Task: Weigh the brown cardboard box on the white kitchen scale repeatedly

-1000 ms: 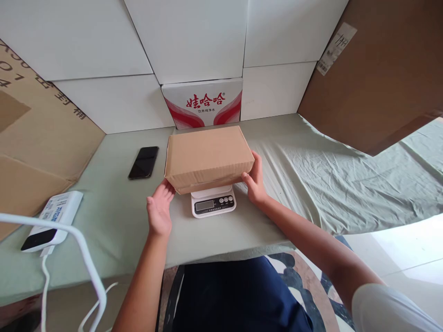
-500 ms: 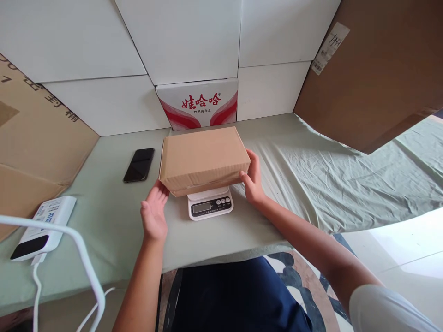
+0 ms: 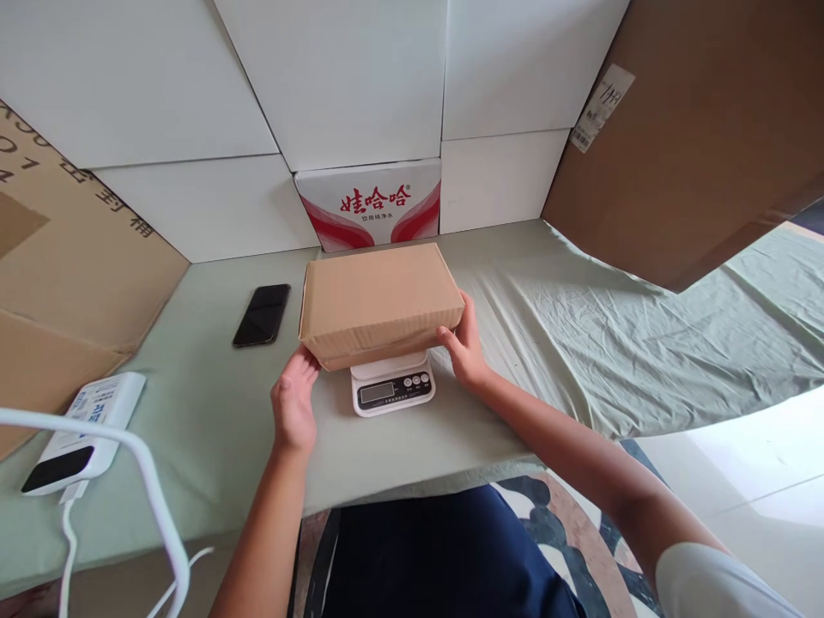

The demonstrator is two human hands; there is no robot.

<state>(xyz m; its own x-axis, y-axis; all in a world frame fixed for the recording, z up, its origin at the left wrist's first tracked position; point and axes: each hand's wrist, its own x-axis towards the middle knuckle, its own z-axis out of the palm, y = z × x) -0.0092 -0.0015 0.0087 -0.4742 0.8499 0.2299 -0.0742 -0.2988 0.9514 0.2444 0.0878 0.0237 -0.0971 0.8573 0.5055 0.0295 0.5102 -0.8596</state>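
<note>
A plain brown cardboard box (image 3: 381, 296) sits on or just above a white digital kitchen scale (image 3: 394, 390); the scale's platform is mostly hidden under it. The scale's display looks blank. My left hand (image 3: 296, 399) is at the box's left front corner, its fingertips tucked against the lower edge and partly hidden. On the other side, my right hand (image 3: 464, 343) grips the right end, thumb on the front face and fingers around the side.
Left of the box lies a black smartphone (image 3: 262, 315). A white device (image 3: 87, 433) with a cable stands further left. Large cardboard panels (image 3: 682, 146) flank the cloth-covered table (image 3: 515, 343). Behind are white boxes (image 3: 366, 77) and a red-and-white carton (image 3: 373, 206).
The view has shifted slightly. My right thumb has slid a little left along the box's front, and my left thumb has drawn in. The box stays over the scale.
</note>
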